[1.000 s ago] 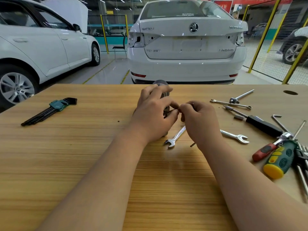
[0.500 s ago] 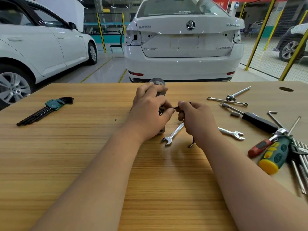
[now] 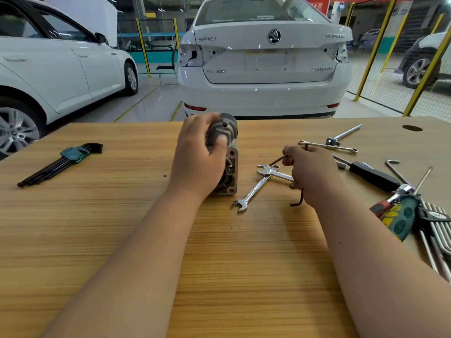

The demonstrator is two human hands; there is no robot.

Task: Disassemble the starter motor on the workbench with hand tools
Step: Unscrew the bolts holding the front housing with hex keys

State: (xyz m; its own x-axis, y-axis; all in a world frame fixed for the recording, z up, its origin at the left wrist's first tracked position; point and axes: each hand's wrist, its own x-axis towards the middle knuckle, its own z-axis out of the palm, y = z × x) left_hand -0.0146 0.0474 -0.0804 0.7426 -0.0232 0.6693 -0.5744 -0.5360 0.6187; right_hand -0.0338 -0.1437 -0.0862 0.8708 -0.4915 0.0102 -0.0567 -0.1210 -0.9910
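Nearest, along the right edge of the bench (image 3: 219, 264), lie a green-and-yellow screwdriver (image 3: 400, 217) and a fan of long silver keys (image 3: 436, 242). Further in, toward the middle, two open-ended spanners (image 3: 253, 191) cross flat on the wood just beside the right hand (image 3: 312, 176). That hand is curled round a thin dark hex key (image 3: 278, 160), whose short tip points left toward the work; another dark bent end hangs below the fist, and I cannot tell whether it belongs to the same key. The left hand (image 3: 195, 162) grips the starter motor (image 3: 230, 172), which stands on its end flange at the bench's middle with the thumb wrapped over the upper housing. Key and motor are apart, so this looks like a pause between turns on a housing screw, with the motor not yet opened. The next move calls for seating the tip squarely and fully in the screw head while the left hand braces the body against the twist. A black key set (image 3: 68, 157) lies near the left edge, a black-handled screwdriver (image 3: 371, 175) to the right, and a long slim spanner (image 3: 327, 146) toward the far right corner.
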